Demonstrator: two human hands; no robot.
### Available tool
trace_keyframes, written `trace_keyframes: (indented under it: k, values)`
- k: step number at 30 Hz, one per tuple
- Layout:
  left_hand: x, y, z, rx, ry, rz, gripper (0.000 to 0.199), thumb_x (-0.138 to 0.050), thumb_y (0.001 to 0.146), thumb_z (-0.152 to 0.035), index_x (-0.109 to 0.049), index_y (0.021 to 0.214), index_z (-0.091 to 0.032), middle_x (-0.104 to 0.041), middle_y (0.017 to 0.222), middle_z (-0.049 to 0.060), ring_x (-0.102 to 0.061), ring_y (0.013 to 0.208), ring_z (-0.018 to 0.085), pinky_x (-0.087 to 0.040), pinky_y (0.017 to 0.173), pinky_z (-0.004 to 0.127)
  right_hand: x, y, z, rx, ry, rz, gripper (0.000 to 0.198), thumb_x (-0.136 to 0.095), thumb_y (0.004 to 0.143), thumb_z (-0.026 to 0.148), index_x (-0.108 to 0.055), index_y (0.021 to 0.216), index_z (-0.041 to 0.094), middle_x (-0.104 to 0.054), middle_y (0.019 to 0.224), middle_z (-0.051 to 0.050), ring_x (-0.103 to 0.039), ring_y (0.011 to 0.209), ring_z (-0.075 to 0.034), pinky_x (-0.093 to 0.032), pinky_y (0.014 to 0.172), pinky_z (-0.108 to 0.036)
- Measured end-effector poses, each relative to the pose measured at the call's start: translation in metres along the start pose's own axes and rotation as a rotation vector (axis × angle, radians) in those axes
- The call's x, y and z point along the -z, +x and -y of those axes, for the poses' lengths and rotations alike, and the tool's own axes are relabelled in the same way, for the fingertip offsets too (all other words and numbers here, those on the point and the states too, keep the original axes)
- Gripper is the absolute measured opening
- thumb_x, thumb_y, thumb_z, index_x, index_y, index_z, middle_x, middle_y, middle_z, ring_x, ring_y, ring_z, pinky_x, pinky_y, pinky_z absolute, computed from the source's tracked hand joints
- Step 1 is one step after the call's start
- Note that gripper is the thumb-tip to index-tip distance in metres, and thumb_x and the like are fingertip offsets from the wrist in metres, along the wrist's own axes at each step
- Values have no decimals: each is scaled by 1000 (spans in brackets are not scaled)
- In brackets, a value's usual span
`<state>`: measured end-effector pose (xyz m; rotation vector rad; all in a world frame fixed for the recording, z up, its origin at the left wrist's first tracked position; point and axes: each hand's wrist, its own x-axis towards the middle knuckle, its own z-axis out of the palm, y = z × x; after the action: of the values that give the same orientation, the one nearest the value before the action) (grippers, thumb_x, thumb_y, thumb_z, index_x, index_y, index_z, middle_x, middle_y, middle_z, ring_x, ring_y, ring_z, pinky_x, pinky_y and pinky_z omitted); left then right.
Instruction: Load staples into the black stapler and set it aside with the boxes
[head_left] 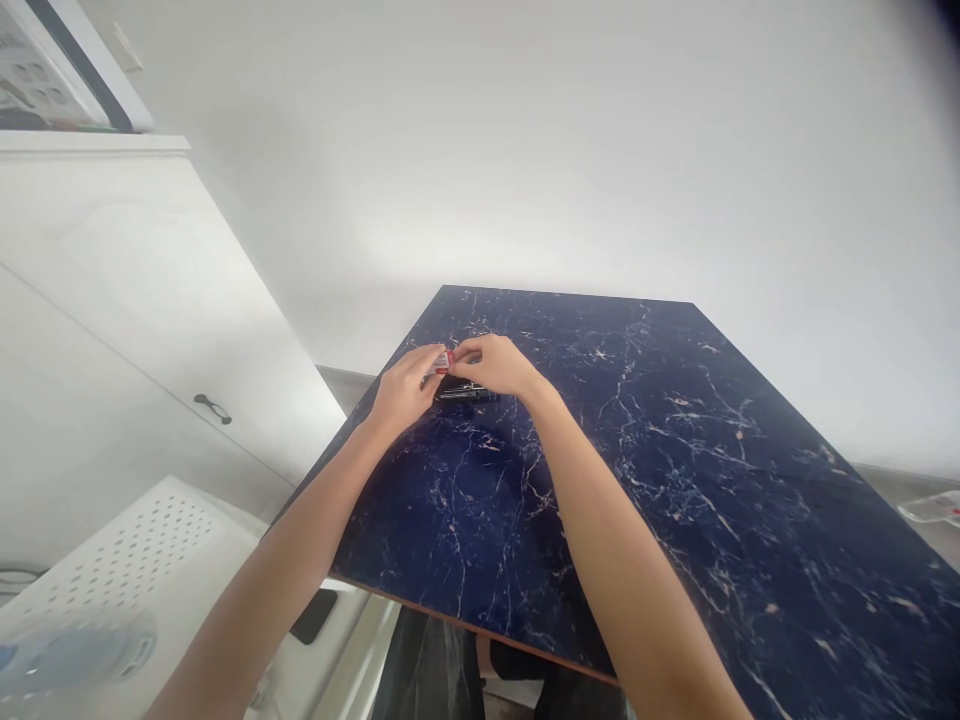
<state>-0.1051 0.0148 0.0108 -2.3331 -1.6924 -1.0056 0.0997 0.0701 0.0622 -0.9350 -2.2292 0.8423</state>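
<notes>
The small box [442,363], red and white, is up between the two hands, just over the far left part of the table [675,450]. The left hand [405,388] has it pinched between thumb and fingers, most likely to keep it steady. The right hand [496,364] has its thumb and fingers bent in at the red end. Maybe it comes from the other side so both hands can work on that end. I cannot tell if those fingertips grip the box or only touch it.

Right under the hands lie some dark, shiny things [466,392]. They may be there to be close to reach. The right hand hides part of them, so I can't say what they are or how many. The fingers cover much of the box too, and its print is too tiny to read.

Past the table is a plain wall [562,150]. On the left stands a white cabinet [135,270] with a dark handle [213,408]. Low down, a blurry bottle [82,652] lies on a white stand [161,525] full of holes. At the right edge, a clear thing [930,508] is cut off.
</notes>
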Motion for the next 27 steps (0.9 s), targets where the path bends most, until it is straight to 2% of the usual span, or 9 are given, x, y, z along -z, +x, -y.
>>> trace_keyframes:
  k: [4,10,17,24,27]
  values:
    - [-1,0,2,-68,25,15,43,-43,103,-29,-54,144,-25,-58,147,6,-50,139,25,-41,120,45,0,0,-3,-35,-13,17,17,-68,85,32,-80,94,23,-78,98,-5,-70,94,-23,-55,83,-34]
    - [-6,1,7,-242,75,-73,40,-44,103,-23,-55,142,-21,-63,140,9,-55,134,26,-47,115,45,0,-2,2,-31,-108,16,18,-65,84,28,-78,92,19,-79,95,-6,-72,88,-21,-55,79,-30]
    - [-9,0,5,-229,97,-133,38,-57,100,-37,-60,135,-22,-69,129,11,-62,122,29,-54,103,44,1,0,1,-36,-112,24,18,-65,80,25,-78,92,19,-78,92,-5,-71,86,-20,-54,74,-27]
    - [-6,0,5,-246,139,-90,36,-53,103,-37,-60,134,-21,-68,130,11,-63,122,28,-53,104,43,6,-2,-3,-53,-41,106,19,-67,83,30,-81,93,23,-78,92,-2,-70,84,-19,-52,72,-27]
    - [-6,0,4,-256,135,-76,36,-51,103,-37,-60,135,-22,-67,132,11,-62,124,28,-52,106,43,5,-2,-3,-48,-63,87,18,-66,83,30,-80,89,23,-78,88,-1,-70,82,-18,-51,71,-26]
